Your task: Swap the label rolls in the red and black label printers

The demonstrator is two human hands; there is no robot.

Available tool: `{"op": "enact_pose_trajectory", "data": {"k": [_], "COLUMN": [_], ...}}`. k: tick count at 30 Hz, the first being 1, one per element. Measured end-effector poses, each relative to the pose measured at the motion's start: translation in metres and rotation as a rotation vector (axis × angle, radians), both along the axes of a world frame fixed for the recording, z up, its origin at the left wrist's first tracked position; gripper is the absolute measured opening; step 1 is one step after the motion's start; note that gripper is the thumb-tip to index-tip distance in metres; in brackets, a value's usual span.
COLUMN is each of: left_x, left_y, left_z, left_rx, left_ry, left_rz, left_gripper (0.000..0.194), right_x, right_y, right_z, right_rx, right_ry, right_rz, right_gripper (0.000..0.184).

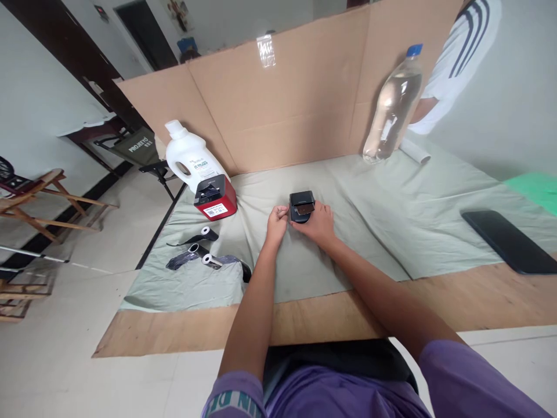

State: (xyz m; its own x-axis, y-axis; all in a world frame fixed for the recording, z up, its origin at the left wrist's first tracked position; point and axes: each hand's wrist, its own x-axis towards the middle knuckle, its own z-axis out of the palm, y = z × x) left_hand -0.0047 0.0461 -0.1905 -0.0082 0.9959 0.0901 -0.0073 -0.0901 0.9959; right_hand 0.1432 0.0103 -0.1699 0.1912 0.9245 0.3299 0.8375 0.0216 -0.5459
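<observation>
Grey-green cloth | forearms outstretched | left fingers together | right fingers clamped on black device

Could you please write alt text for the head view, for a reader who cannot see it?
A person's right hand holds a black device on greenish cloth, the left hand at its side. To the left are a red box, a white jug and rolls; to the right, a clear bottle and a black slab.
</observation>
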Motion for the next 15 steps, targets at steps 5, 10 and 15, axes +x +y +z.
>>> {"op": "enact_pose_trajectory", "data": {"k": [5, 10, 15], "left_x": [-0.001, 0.000, 0.004], "left_y": [-0.002, -0.008, -0.014], "left_z": [0.005, 0.010, 0.009], "left_rx": [-0.032, 0.112, 0.172], "left_ry": [0.046, 0.077, 0.107], "left_rz": [0.021, 0.000, -0.069], "left_gripper": [0.031, 0.043, 0.052], "right_x": [0.001, 0.001, 0.003], "right_y": [0.001, 0.000, 0.000], "right_z": [-0.001, 0.000, -0.001], "right_rx": [-0.014, -0.013, 0.005], "right_ry": [0.020, 0.034, 0.043], "right_rz": [0.011, 0.018, 0.031], "right_gripper": [0.078, 0.076, 0.075]}}
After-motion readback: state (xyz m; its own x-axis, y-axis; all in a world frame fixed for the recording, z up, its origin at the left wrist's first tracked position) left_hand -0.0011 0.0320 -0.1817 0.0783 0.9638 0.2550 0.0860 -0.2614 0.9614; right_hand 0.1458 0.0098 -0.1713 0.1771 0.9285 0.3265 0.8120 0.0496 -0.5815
